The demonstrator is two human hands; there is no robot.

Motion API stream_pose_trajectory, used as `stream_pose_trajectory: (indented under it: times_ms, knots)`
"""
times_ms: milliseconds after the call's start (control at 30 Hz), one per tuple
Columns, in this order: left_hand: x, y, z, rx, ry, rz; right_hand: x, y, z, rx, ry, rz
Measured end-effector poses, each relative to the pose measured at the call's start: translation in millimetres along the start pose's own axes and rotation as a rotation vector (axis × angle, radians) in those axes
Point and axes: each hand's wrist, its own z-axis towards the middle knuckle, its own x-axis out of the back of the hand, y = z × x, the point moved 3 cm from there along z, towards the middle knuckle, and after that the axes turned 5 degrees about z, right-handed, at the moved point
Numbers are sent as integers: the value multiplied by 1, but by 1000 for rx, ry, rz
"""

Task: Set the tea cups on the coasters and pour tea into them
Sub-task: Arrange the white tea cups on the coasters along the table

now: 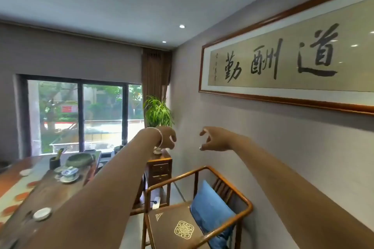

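Head view, both arms stretched forward at chest height, away from the work; left hand (169, 137) with fingers loosely curled, a bracelet at the wrist, holding nothing; right hand (210, 140) with thumb and fingers apart in a relaxed half-open grip, likewise empty; the posture suggests a pause or a stretch, not a reach, and no cup is yet handled. The counter (50, 190), a dark wooden tea table, lies at the lower left; a white tea cup (41, 213) sits near its near edge, another (25, 172) toward its left edge; round orange coasters (22, 196) run along the left side, bare; a blue-and-white lidded cup (69, 173) and a green bowl (80, 159) stand toward the far end. Room: window, potted plant, framed calligraphy, wooden chair (198, 208) with a blue cushion.
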Motion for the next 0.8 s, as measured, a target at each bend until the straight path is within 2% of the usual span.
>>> stream_pose_trajectory:
  times_ms: [267, 500, 800]
  knots:
    - [-22, -98, 38, 166, -50, 41, -61, -24, 129, 187, -69, 85]
    - [-22, -246, 109, 295, 6, 5, -110, -71, 281, 295, -125, 111]
    - [-16, -435, 184, 460, 2, -45, -163, -161, 476, 383, -195, 163]
